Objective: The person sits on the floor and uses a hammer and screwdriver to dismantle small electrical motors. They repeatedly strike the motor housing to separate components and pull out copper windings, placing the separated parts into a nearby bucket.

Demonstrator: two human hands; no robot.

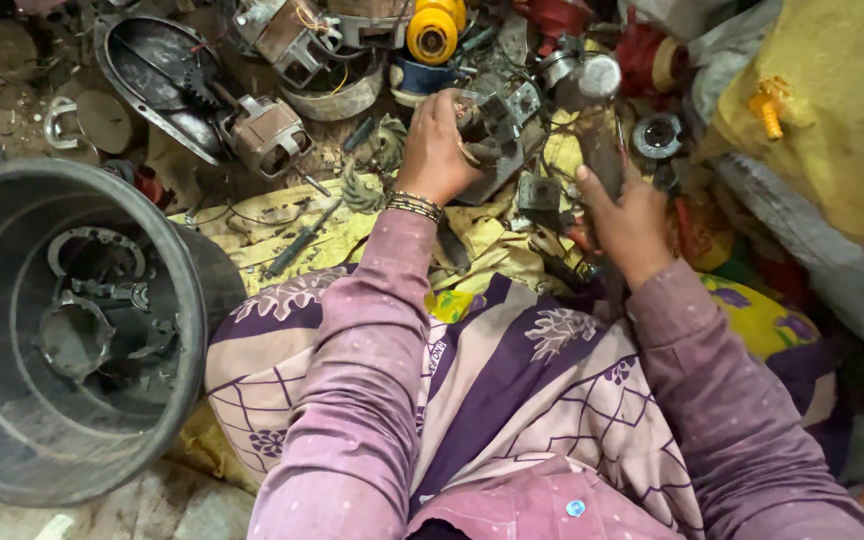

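My left hand (pixel 439 148) grips a grey metal motor part (pixel 497 135) on the ground ahead of my lap, fingers curled around its near end. My right hand (pixel 624 215) is closed on the wooden handle of a hammer (pixel 597 110), whose steel head is raised just to the right of the motor part. Both arms are in purple sleeves, with thin bangles at the left wrist. A yellow cloth (pixel 282 225) lies under the work.
A large black bucket (pixel 167 255) holding metal rings and parts stands at my left. Motor stators (pixel 267 130), a yellow spool (pixel 434 30), a dark oval pan (pixel 157 70), a screwdriver (pixel 302 240) and scrap lie ahead. A yellow sack (pixel 832 110) is at right.
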